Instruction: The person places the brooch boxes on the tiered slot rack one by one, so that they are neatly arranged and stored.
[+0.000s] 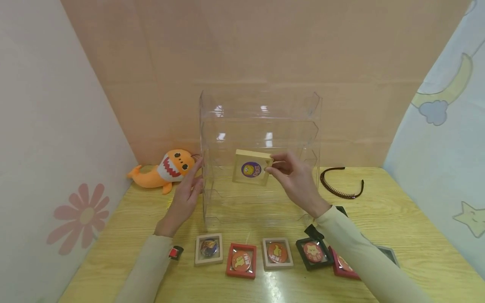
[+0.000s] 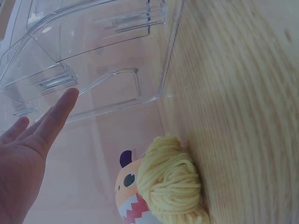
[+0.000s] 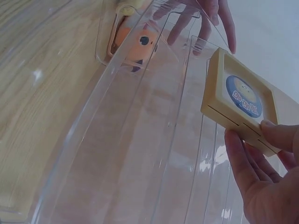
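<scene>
My right hand (image 1: 293,179) pinches a small cream-yellow square frame (image 1: 239,168) by its right edge, thumb in front and fingers behind. Inside the frame is a round purple badge (image 3: 244,96) with a yellow cartoon face and lettering. The frame is held up in front of a clear acrylic tiered rack (image 1: 261,113), around the height of its middle tiers. At the rack's left side, my left hand (image 1: 184,202) rests with straight fingers against the clear side panel. In the left wrist view, the left hand's fingers (image 2: 58,114) reach along that panel.
Along the table's front lie several framed badges, among them a red frame (image 1: 241,275) and a black frame (image 1: 314,265). Left of the rack sit an orange shark plush (image 1: 151,179) and a ball of yellow yarn (image 2: 170,182). A dark toothed headband (image 1: 341,194) lies to its right.
</scene>
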Demonstrator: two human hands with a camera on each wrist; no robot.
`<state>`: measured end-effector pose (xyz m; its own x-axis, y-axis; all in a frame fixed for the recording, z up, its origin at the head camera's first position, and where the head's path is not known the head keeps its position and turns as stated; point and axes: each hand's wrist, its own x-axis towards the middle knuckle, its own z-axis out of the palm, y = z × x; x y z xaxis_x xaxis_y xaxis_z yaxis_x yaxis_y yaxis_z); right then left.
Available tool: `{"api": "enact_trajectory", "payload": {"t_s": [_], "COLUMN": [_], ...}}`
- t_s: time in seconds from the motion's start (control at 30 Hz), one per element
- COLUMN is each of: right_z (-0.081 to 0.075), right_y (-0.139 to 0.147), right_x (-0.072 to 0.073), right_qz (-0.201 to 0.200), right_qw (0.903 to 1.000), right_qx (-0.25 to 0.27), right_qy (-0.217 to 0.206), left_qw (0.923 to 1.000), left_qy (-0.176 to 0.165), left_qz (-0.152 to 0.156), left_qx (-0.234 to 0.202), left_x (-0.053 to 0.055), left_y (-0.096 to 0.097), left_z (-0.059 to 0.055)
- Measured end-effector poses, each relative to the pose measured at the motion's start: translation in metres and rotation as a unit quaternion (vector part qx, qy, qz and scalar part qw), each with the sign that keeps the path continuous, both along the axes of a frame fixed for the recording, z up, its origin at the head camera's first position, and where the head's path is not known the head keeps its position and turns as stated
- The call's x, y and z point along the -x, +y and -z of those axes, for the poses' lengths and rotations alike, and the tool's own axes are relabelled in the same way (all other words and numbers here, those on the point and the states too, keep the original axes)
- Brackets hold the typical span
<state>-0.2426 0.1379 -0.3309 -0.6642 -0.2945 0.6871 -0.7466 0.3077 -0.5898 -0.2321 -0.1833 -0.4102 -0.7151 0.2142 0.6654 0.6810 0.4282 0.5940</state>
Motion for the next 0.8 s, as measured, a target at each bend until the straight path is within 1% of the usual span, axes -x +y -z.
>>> {"api": "enact_trajectory", "payload": {"t_s": [0.23, 0.43, 0.63, 0.8], "right_z": [-0.002, -0.006, -0.012, -0.015], "right_y": [-0.004, -0.01, -0.02, -0.028], "right_x": [0.006, 0.012, 0.017, 0.022], "right_qz": [-0.001, 0.003, -0.011, -0.009], "right_qw": [1.0, 1.0, 0.9999, 0.9998], "right_qx": [-0.003, -0.004, 0.01, 0.011], "right_qy": [-0.002, 0.004, 0.007, 0.009], "left_qw": [1.0, 1.0, 1.0, 1.0], "left_qy": [0.003, 0.005, 0.0, 0.0], "left_qz": [0.001, 0.004, -0.002, -0.003], "left_qx": [0.0, -0.006, -0.005, -0.001], "left_x": [0.001, 0.001, 0.0, 0.001], "left_y": [0.001, 0.002, 0.002, 0.002], "left_z": [0.001, 0.0, -0.001, -0.001]}}
